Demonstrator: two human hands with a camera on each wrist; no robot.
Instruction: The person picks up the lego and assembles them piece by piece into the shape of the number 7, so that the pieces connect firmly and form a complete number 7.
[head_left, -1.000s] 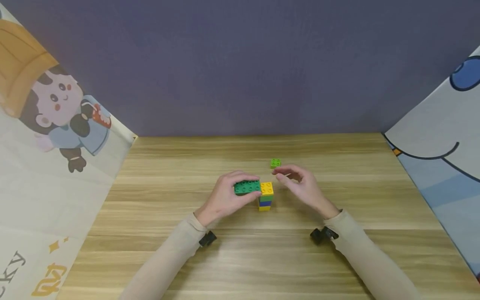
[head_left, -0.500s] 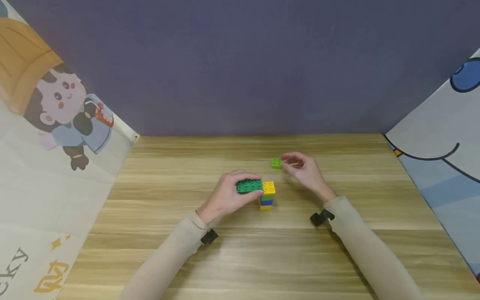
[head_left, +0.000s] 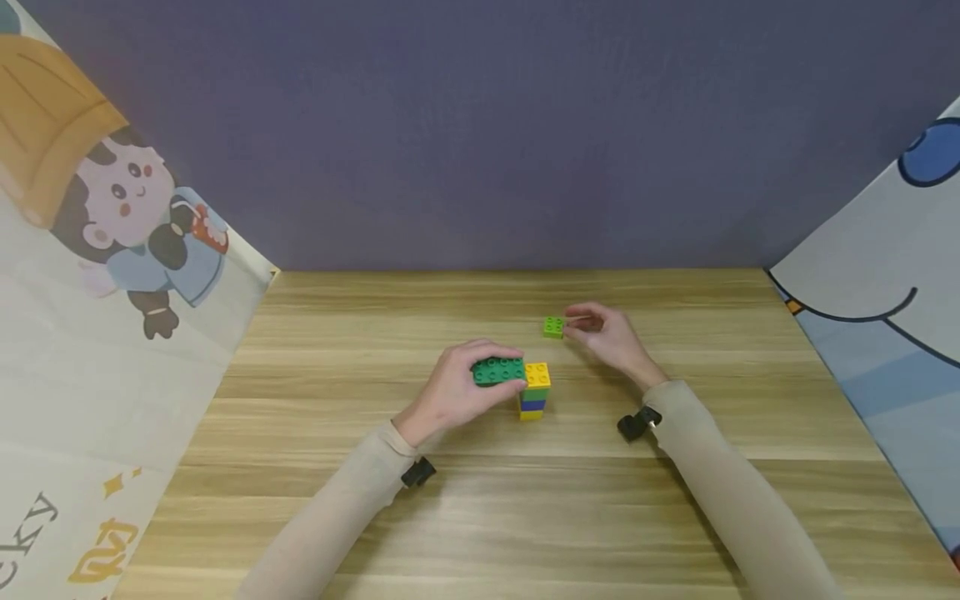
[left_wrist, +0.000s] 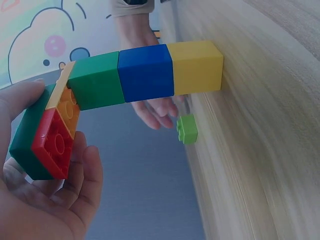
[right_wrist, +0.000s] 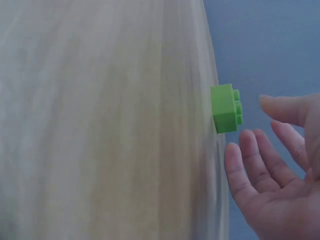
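Note:
Near the middle of the table, a tower of toy building bricks stands upright, with yellow, blue and green blocks from the bottom up and a studded yellow brick on top. Left of its top, my left hand grips a long dark green brick between thumb and fingers. In the left wrist view a red brick shows its hollow underside beneath the dark green one. My right hand hovers by a lime green brick, fingers loosely bent and thumb apart, holding nothing.
The wooden table ends at a dark blue-grey wall at the back. Side panels with cartoon prints stand left and right. A black strap device sits on each wrist.
My right hand has moved away from the tower, back and slightly right, to the side of the lime green brick. The left hand keeps its grip, and the tower stands as before.

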